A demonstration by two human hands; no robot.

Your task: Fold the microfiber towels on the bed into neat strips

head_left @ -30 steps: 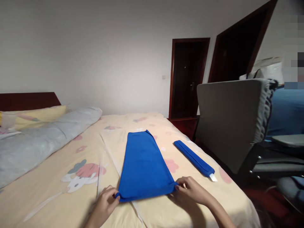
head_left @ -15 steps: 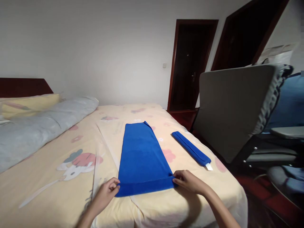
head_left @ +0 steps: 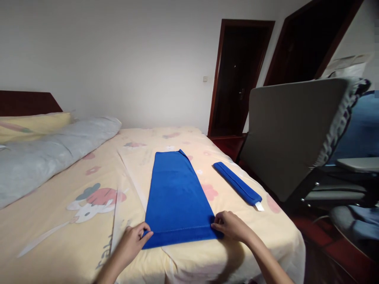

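Pinching the blue cloth [head_left: 177, 189] at seven and five o'clock, the left hand [head_left: 134, 241] and right hand [head_left: 231, 226] could pull it crooked if one tugs harder.

Bare left hand [head_left: 134, 240], bare right hand [head_left: 229, 225], slender fingers [head_left: 144, 226] on both, and the slim left forearm [head_left: 115, 263] and right forearm [head_left: 263, 256] are uncovered too!

The right hand [head_left: 229, 225] hides a bit of the blue cloth [head_left: 177, 193] at right! Both forearms [head_left: 262, 254] are cut off nearest us, the headboard [head_left: 26, 101] is cropped at left, and the white tag [head_left: 259, 206]? Too small to read!
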